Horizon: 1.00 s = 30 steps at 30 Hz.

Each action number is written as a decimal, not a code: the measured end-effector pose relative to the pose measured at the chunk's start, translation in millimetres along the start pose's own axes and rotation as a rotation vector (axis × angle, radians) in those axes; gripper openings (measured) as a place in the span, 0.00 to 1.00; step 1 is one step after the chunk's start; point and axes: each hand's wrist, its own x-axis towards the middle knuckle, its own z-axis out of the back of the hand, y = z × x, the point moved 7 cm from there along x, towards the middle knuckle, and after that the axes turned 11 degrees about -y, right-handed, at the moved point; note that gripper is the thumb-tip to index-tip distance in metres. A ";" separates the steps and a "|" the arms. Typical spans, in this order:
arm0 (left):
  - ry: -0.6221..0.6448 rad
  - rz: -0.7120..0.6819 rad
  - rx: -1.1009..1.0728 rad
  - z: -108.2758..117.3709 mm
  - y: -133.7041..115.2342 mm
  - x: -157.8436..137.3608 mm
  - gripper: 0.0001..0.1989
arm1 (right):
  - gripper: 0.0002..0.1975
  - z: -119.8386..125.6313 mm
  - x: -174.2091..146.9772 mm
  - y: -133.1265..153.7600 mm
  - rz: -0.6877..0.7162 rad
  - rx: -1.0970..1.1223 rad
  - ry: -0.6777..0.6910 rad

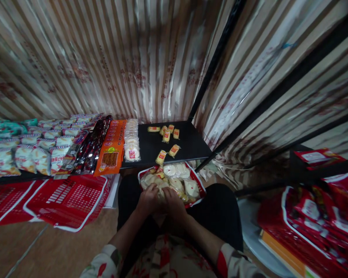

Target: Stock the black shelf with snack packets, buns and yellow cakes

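My left hand (148, 199) and my right hand (173, 202) are close together over the near edge of a red basket (202, 184) between my knees. Both have their fingers curled in around a pale rice cracker packet (161, 192), mostly covered by the hands. Round white rice crackers (191, 188) in clear wrappers fill the basket, with a few small yellow packets among them. Just beyond, several small yellow packets (166, 135) are scattered on the black shelf (188, 148). A column of wrapped rice crackers (132, 151) lies to their left.
Orange snack bags (111, 148), dark shiny packets (96, 146) and rows of white packets (42, 160) cover the shelf's left part. Red baskets (68, 199) sit below it. At right are black rack posts (220, 156) and a basket of red packets (316, 210). A striped curtain (150, 61) hangs behind.
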 end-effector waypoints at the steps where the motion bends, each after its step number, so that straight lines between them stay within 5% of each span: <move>1: 0.012 0.010 -0.001 -1.3 -0.6 -1.3 0.14 | 0.23 0.9 -0.6 -1.2 -0.012 -0.009 -0.007; 7: 0.013 0.070 -0.046 4.2 -0.9 0.4 0.16 | 0.14 22.1 9.6 -12.5 -0.080 0.009 0.015; 15: -0.140 0.128 -0.130 22.3 -3.3 16.0 0.27 | 0.12 92.9 48.8 9.8 -0.001 0.126 0.048; 20: -0.102 0.189 -0.332 28.6 -6.6 22.7 0.15 | 0.12 120.6 67.2 36.5 0.073 0.243 0.092; 25: -0.192 0.400 -0.488 34.2 14.4 18.1 0.13 | 0.12 122.9 83.6 43.0 -0.010 0.504 0.070; 30: -0.299 0.540 -0.648 44.5 34.4 13.2 0.14 | 0.13 92.5 90.7 34.8 -0.205 0.731 0.050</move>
